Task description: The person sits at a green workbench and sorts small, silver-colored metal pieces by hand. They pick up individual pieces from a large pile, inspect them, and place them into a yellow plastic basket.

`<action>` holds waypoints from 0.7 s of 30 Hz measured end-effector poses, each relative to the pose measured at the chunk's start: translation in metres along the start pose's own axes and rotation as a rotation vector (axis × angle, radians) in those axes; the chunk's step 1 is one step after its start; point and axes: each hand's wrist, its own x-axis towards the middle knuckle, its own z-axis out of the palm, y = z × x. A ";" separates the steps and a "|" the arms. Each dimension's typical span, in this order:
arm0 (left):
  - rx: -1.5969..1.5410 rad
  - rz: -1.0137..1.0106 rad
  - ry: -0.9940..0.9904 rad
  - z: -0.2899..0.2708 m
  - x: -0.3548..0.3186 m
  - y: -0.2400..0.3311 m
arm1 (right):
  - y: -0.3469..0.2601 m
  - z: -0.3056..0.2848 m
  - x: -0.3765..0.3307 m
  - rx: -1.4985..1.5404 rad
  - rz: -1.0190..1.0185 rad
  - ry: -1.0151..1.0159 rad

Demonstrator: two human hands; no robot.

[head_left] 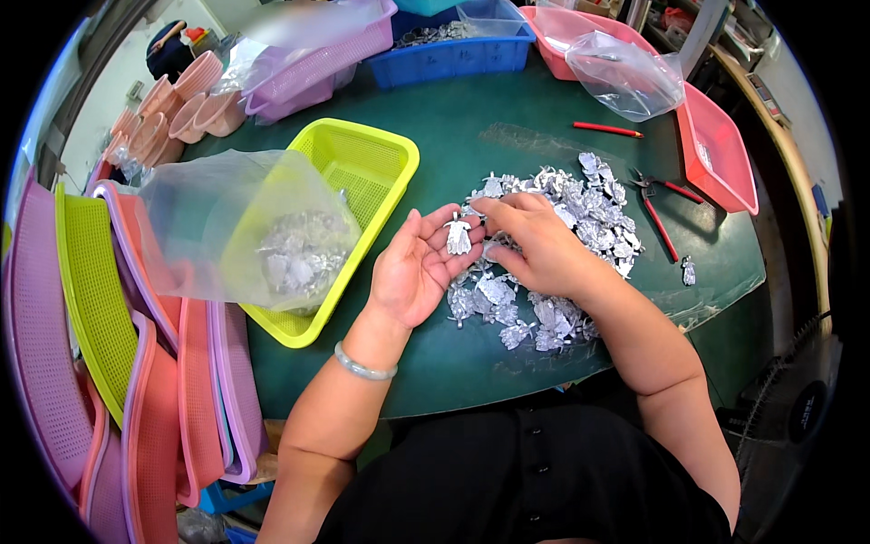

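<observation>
My left hand [413,263] lies palm up over the table, fingers stretched out. Resting on its fingers is a small silver metal casting [459,236], dress-shaped with a narrow stem on top. My right hand [535,240] is beside the left fingertips, palm down and above the pile. Its fingers are curved, with the thumb apart from them; I see nothing held there, though its underside is hidden. Around and under it spreads a heap of similar silver castings [594,213]. One single casting [689,270] lies apart at the right.
Left of my hands, a lime-green basket [399,159] holds a clear bag [208,218] containing castings. Red-handled pliers [654,213] and a red pen [607,130] lie on the green table [444,118]. Blue [453,62] and pink bins [725,163] stand behind; stacked baskets [154,408] crowd the left.
</observation>
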 end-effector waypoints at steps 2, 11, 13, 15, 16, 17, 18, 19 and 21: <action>-0.003 0.006 -0.017 -0.002 0.001 0.000 | 0.002 0.003 -0.001 -0.046 -0.020 -0.037; -0.005 0.019 -0.013 -0.002 0.001 0.001 | -0.002 0.003 -0.001 -0.095 -0.016 -0.072; -0.009 0.021 -0.022 -0.002 0.001 0.001 | -0.002 0.003 -0.001 -0.102 -0.017 -0.070; -0.013 0.021 -0.030 -0.002 0.001 0.001 | 0.000 0.004 -0.001 -0.093 -0.025 -0.063; -0.015 0.020 -0.035 -0.002 0.001 0.001 | 0.000 0.004 -0.001 -0.089 -0.029 -0.059; -0.017 0.019 -0.040 -0.002 0.001 0.001 | 0.001 0.004 -0.001 -0.083 -0.027 -0.056; -0.023 0.015 -0.042 -0.002 0.001 0.001 | 0.001 0.004 -0.001 -0.077 -0.025 -0.053; -0.028 0.010 -0.043 -0.003 0.001 0.002 | 0.001 0.005 -0.001 -0.070 -0.024 -0.050; -0.043 0.004 -0.052 -0.004 0.001 0.002 | 0.001 0.004 -0.001 -0.059 -0.026 -0.049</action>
